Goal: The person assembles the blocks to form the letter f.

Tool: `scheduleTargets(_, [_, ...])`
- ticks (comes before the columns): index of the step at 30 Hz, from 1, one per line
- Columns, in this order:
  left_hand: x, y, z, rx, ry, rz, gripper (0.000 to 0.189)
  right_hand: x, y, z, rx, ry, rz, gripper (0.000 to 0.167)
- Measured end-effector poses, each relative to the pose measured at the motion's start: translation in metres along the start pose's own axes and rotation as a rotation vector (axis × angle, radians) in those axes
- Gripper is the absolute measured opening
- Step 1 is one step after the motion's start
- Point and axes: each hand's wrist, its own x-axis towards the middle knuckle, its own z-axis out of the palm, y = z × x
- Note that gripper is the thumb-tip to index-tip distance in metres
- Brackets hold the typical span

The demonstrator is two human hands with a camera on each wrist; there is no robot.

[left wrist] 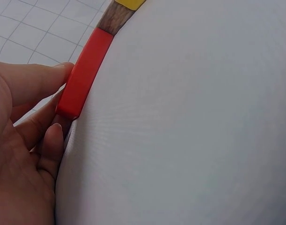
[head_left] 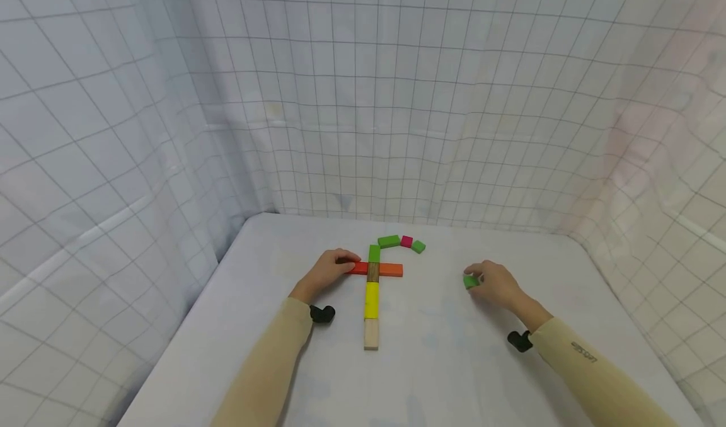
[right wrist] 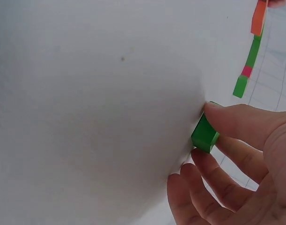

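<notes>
My left hand (head_left: 328, 271) pinches a red wooden block (left wrist: 84, 75) near its outer end. The block's other end touches a dark brown block (head_left: 373, 272). From that brown block an orange block (head_left: 391, 270) extends right, a green block (head_left: 374, 254) lies beyond, and a yellow section (head_left: 371, 300) and a plain wood block (head_left: 371, 335) run toward me. Off to the right, my right hand (head_left: 495, 285) holds a small green block (right wrist: 205, 134) between thumb and fingers, at the table surface; part of it is covered by the thumb.
Beyond the cross shape, a longer green block (head_left: 389, 242), a pink block (head_left: 406, 242) and a small green block (head_left: 418, 247) form a short curved row. A white cloth covers the table (head_left: 431, 364). Gridded curtains (head_left: 363, 99) enclose the back and sides.
</notes>
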Motion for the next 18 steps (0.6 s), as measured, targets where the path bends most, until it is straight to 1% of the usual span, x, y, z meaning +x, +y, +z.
scheduleTargets(2, [0.0,-0.0009,-0.0004,-0.004,-0.001,0.0,0.02,0.0002,0.001,0.0017,0.006,0.01,0.009,0.043])
scheduleTargets(9, [-0.0012,-0.0027,-0.0003,-0.012,0.004,0.014,0.02,0.0003,0.0062,0.0069,0.016,0.048,-0.001,0.039])
scheduleTargets(18, [-0.0008,0.0007,-0.0016,-0.015,-0.004,0.012,0.02,-0.0005,0.0091,0.0048,0.035,0.053,-0.014,0.04])
